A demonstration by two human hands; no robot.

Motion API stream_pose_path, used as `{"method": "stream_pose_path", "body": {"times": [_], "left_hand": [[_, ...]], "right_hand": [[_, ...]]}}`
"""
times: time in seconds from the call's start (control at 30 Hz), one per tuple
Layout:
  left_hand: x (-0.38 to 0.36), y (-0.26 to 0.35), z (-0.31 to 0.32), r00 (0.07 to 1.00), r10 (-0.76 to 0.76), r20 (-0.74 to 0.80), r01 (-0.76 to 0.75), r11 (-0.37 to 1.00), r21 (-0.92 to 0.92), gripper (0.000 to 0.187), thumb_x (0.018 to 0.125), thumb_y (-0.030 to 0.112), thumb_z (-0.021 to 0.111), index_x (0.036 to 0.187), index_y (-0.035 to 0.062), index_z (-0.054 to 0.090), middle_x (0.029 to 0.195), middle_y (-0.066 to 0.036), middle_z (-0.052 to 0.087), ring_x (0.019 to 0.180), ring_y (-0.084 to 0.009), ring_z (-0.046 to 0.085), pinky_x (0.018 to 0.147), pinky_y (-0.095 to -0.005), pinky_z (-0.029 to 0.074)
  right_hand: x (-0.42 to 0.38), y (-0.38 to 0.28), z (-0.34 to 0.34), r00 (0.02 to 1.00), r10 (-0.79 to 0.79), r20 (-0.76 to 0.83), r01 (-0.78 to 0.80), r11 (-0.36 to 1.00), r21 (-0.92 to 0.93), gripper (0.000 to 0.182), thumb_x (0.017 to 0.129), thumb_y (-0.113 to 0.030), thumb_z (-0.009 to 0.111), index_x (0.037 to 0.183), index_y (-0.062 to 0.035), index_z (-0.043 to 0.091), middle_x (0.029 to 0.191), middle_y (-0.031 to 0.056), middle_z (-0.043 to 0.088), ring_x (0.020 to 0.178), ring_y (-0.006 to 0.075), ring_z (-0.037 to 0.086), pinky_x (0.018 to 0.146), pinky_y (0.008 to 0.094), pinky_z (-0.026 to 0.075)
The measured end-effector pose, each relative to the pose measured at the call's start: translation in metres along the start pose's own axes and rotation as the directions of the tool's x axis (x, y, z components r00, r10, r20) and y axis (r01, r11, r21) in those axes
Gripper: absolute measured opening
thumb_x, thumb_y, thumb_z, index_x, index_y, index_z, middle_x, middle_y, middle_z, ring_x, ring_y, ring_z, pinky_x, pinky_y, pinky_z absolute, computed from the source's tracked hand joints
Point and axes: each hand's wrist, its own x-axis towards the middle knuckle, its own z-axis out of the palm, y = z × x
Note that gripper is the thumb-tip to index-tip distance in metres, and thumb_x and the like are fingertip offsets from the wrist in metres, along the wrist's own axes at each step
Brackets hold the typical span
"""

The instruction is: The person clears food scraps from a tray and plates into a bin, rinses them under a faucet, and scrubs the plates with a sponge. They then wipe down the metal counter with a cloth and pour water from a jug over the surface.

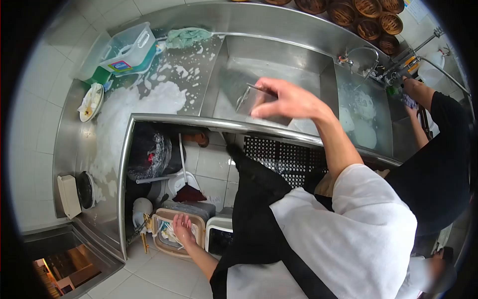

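Note:
My right hand (289, 99) is held above the metal sink basin (303, 62), its thumb and fingers pinched round the rim of a stainless steel container (254, 102). Motion blurs the container, and part of it is behind my fingers. Lower down, my left hand (183, 229) hangs palm up with its fingers stretched out and nothing in it. Just beneath it stands a beige-rimmed waste bin (200, 233) with light-coloured scraps inside.
Foam (154, 102) covers the left counter, where a plastic tub (130, 50), a green cloth (186, 37) and a plate of scraps (91, 103) lie. Another person's hand (411, 102) is by the water-filled right basin (366, 114). Bamboo steamers (368, 28) are stacked behind.

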Motion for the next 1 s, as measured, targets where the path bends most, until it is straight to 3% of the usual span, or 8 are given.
{"method": "stream_pose_path", "body": {"times": [0.23, 0.5, 0.6, 0.67, 0.7, 0.73, 0.93, 1.0], "left_hand": [[0.02, 0.027, 0.06, 0.998, 0.024, 0.05, -0.023, 1.0, -0.007, 0.04, 0.094, 0.021, 0.058, 0.131, 0.0088, 0.049, 0.12, -0.008, 0.062, 0.109, -0.0218, 0.061, 0.09, -0.0326, 0.044], [0.042, 0.038, 0.127, 1.0, -0.005, -0.001, 0.005, 0.997, 0.081, 0.028, 0.094, 0.015, 0.057, 0.121, 0.0077, 0.058, 0.11, -0.008, 0.068, 0.087, -0.0168, 0.068, 0.069, -0.026, 0.051], [0.053, 0.051, 0.166, 0.996, 0.004, -0.092, 0.0, 0.999, 0.037, 0.026, 0.093, 0.013, 0.057, 0.119, 0.0071, 0.059, 0.104, -0.007, 0.068, 0.087, -0.0156, 0.067, 0.069, -0.0263, 0.051], [0.06, 0.069, 0.199, 0.999, 0.035, -0.013, -0.032, 0.986, 0.165, 0.025, 0.092, 0.008, 0.056, 0.116, 0.0048, 0.06, 0.099, -0.005, 0.068, 0.086, -0.0148, 0.067, 0.069, -0.0261, 0.05], [0.066, 0.08, 0.214, 0.997, 0.051, -0.05, -0.044, 0.99, 0.135, 0.025, 0.092, 0.008, 0.056, 0.116, 0.0048, 0.06, 0.099, -0.005, 0.068, 0.086, -0.0148, 0.067, 0.069, -0.0261, 0.05], [0.072, 0.091, 0.226, 0.991, 0.135, 0.023, -0.136, 0.965, 0.223, 0.025, 0.093, 0.007, 0.055, 0.117, 0.0049, 0.06, 0.102, -0.006, 0.067, 0.088, -0.0155, 0.067, 0.071, -0.0269, 0.051], [0.126, 0.178, 0.29, 0.931, 0.348, 0.11, -0.364, 0.91, 0.196, 0.024, 0.092, 0.002, 0.053, 0.114, 0.0012, 0.06, 0.099, -0.006, 0.065, 0.085, -0.0152, 0.066, 0.071, -0.0259, 0.05], [0.159, 0.215, 0.299, 0.889, 0.435, 0.14, -0.454, 0.877, 0.158, 0.023, 0.097, 0.014, 0.057, 0.115, 0.0008, 0.059, 0.101, -0.006, 0.064, 0.083, -0.0159, 0.066, 0.071, -0.0268, 0.051]], "right_hand": [[0.108, 0.294, 0.039, 0.999, -0.01, -0.039, -0.014, 0.819, -0.574, 0.028, 0.078, -0.023, 0.07, 0.09, 0.0009, 0.059, 0.084, 0.0229, 0.062, 0.083, 0.0416, 0.059, 0.073, 0.0485, 0.046], [0.141, 0.408, 0.072, 0.959, 0.283, -0.007, -0.226, 0.752, -0.619, 0.032, 0.083, -0.021, 0.066, 0.109, -0.0038, 0.06, 0.102, 0.0213, 0.064, 0.098, 0.0408, 0.059, 0.084, 0.0483, 0.049], [0.139, 0.47, 0.087, 0.93, -0.272, -0.248, 0.083, 0.812, -0.577, 0.029, 0.084, -0.016, 0.065, 0.109, -0.0026, 0.06, 0.099, 0.0213, 0.062, 0.09, 0.0431, 0.058, 0.079, 0.049, 0.047], [0.15, 0.483, 0.094, 0.921, -0.246, -0.303, 0.031, 0.82, -0.572, 0.026, 0.084, -0.014, 0.063, 0.106, -0.0015, 0.06, 0.09, 0.0219, 0.059, 0.087, 0.0434, 0.056, 0.076, 0.0503, 0.045], [0.155, 0.462, 0.098, 0.953, 0.032, -0.3, -0.19, 0.837, -0.513, 0.026, 0.082, -0.014, 0.065, 0.104, -0.0024, 0.06, 0.093, 0.019, 0.061, 0.089, 0.0418, 0.057, 0.079, 0.0494, 0.046], [0.154, 0.466, 0.104, 0.937, -0.113, -0.331, -0.091, 0.835, -0.543, 0.027, 0.081, -0.014, 0.066, 0.104, -0.0028, 0.061, 0.096, 0.0166, 0.063, 0.093, 0.0399, 0.058, 0.083, 0.0478, 0.046], [0.178, 0.44, 0.102, 0.849, 0.518, -0.101, -0.511, 0.76, -0.401, 0.051, 0.08, -0.01, 0.066, 0.13, -0.0006, 0.056, 0.117, 0.0229, 0.062, 0.115, 0.0375, 0.056, 0.101, 0.0426, 0.043], [0.175, 0.448, 0.092, 0.848, 0.529, -0.03, -0.51, 0.799, -0.319, 0.053, 0.083, -0.012, 0.062, 0.133, -0.0001, 0.053, 0.122, 0.0227, 0.061, 0.119, 0.0368, 0.054, 0.104, 0.0413, 0.041]]}}
